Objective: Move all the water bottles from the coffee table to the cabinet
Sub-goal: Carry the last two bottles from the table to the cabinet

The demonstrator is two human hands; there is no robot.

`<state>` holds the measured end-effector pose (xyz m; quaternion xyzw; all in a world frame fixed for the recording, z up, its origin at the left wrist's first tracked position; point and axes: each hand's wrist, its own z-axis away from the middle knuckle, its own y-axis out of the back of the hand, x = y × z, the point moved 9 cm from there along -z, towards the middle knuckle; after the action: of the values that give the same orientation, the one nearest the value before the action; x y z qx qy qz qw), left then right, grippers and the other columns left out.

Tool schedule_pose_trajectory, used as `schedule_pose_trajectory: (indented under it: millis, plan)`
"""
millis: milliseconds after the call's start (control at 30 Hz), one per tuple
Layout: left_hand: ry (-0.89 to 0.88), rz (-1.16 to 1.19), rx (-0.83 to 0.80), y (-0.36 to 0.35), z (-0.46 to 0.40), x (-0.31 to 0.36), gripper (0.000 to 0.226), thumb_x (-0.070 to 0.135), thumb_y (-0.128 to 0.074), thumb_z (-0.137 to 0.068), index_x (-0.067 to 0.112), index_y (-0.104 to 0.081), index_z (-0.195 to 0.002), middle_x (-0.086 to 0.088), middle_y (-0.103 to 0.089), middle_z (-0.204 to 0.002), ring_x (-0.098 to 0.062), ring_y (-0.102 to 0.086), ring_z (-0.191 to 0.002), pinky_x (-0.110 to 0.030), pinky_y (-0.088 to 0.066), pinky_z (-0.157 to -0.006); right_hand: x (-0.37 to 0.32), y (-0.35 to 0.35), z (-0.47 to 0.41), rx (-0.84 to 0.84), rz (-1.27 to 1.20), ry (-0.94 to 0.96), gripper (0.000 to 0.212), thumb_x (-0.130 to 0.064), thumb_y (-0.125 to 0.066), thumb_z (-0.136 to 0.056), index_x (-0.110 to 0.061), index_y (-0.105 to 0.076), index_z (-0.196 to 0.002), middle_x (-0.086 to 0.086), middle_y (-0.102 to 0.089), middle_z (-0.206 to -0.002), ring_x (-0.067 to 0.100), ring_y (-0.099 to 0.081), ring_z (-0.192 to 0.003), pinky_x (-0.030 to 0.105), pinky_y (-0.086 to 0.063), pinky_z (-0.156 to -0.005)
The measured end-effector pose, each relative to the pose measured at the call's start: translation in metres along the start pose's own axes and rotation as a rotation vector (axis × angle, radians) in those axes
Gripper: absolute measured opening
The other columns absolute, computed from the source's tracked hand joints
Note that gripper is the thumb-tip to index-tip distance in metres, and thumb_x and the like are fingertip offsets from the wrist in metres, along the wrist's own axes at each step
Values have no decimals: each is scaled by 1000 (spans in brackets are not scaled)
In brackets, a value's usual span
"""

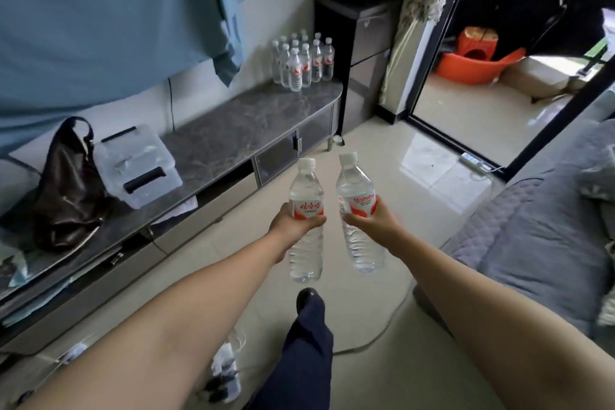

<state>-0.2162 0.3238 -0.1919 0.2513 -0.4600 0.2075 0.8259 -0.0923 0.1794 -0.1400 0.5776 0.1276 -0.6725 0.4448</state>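
Note:
My left hand grips a clear water bottle with a white cap and red label, held upright over the floor. In my right hand is a second water bottle of the same kind, tilted slightly left. Both are held out in front of me, close together. A long low cabinet with a dark marble top runs along the left wall. At its far end stands a cluster of several water bottles. The coffee table is out of view.
On the cabinet's near part sit a brown leather bag and a clear plastic box. A grey sofa is on the right. A power strip and cable lie on the tiled floor by my leg. A dark fridge stands beyond the cabinet.

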Motion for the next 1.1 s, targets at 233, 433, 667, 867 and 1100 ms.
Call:
schedule_pose_trajectory:
  millis: [233, 433, 667, 867, 1100]
  plan:
    - [-52, -46, -52, -12, -156, 81, 65, 53, -82, -47, 27, -67, -104, 5, -74, -99, -17, -69, -96, -41, -55, -92, -14, 59, -153, 95, 47, -48, 39, -26, -80, -72, -16, -62, -104, 6, -72, -94, 23, -69, -87, 36, -56, -82]
    - [-33, 5, -73, -6, -269, 172, 42, 26, -82, -73, 21, -63, -110, 1, -69, -104, -19, -63, -100, -28, -44, -79, -41, 108, -273, 153, 37, -126, 63, -47, -78, -56, -22, -58, -111, 1, -72, -96, 21, -69, -88, 44, -57, -86]
    - [8, -8, -78, -23, -379, 224, 25, 24, -81, -75, 30, -60, -87, 4, -66, -94, -21, -62, -101, -33, -48, -91, -66, 149, -386, 111, 4, -128, 45, -28, -80, -73, -16, -58, -111, 5, -70, -97, 23, -69, -89, 39, -58, -82]
    - [56, 36, 1, -45, -477, 261, 34, 25, -83, -74, 25, -58, -97, 2, -65, -96, -19, -62, -97, -31, -48, -91, -84, 190, -512, 30, 79, -84, 33, -30, -80, -69, -30, -57, -92, 0, -71, -91, 23, -69, -88, 44, -57, -86]
    - [133, 109, 227, -53, -585, 306, 41, 37, -86, -65, 26, -57, -92, -2, -70, -97, -23, -68, -92, -39, -55, -91, -79, 249, -673, -52, 194, -93, 67, -57, -77, -47, -27, -58, -104, -3, -73, -92, 20, -71, -86, 48, -58, -84]
